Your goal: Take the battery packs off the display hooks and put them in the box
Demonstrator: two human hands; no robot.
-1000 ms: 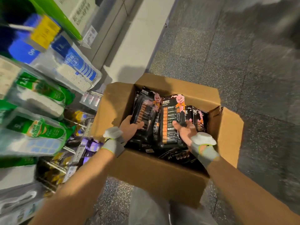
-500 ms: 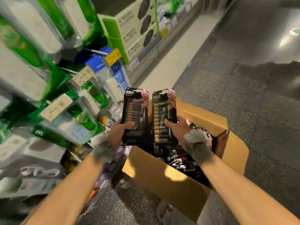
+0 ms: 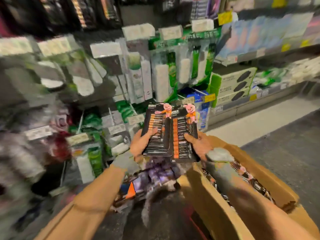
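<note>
My left hand (image 3: 139, 144) grips a stack of black battery packs (image 3: 156, 130) with a pink rabbit printed at the top. Beside it, my right hand (image 3: 199, 144) grips a second stack of battery packs (image 3: 184, 135), orange battery ends showing. Both stacks are held upright, side by side, in front of the display hooks (image 3: 121, 118). The open cardboard box (image 3: 216, 210) sits on the floor at the lower right, below my right forearm, with several battery packs (image 3: 247, 177) lying inside. The picture is blurred by motion.
Hanging rows of green and white packaged goods (image 3: 159, 75) with price tags fill the display ahead. Green cartons (image 3: 232, 84) stand on a low shelf at the right. Purple packages (image 3: 155, 174) hang low beneath my hands. Grey floor (image 3: 285, 144) stretches to the right.
Both hands lifted the two battery stacks up out of the box and carried them left, toward the display. The view swung from the box up to the shelves.
</note>
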